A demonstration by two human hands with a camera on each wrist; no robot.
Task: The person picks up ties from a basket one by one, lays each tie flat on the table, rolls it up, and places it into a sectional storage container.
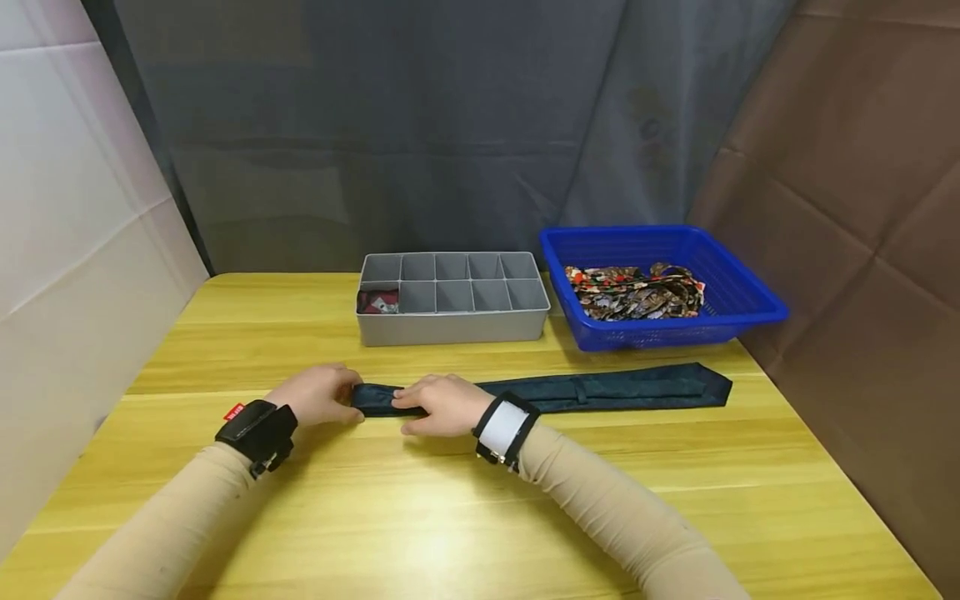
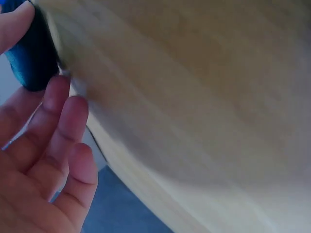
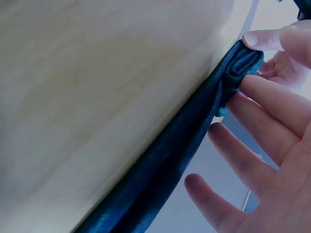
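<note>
A dark teal tie [image 1: 622, 387] lies flat across the yellow wooden table [image 1: 450, 517], its wide end pointing right. Its narrow left end is rolled into a small coil [image 3: 243, 63]. My left hand [image 1: 341, 398] grips that coil from the left; in the left wrist view the thumb and a finger [image 2: 53, 97] touch the dark roll [image 2: 29, 58]. From the right, my right hand [image 1: 408, 402] pinches the same coil between thumb [image 3: 265, 39] and index finger [image 3: 272, 97], with the other fingers spread. Both wrists carry camera bands.
A grey divided organizer [image 1: 453, 333] stands behind the hands, with a red patterned roll [image 1: 378, 302] in its front left compartment. To its right, a blue basket [image 1: 738, 287] holds colourful patterned ties [image 1: 633, 292]. Cloth backdrops close off the table's far and side edges.
</note>
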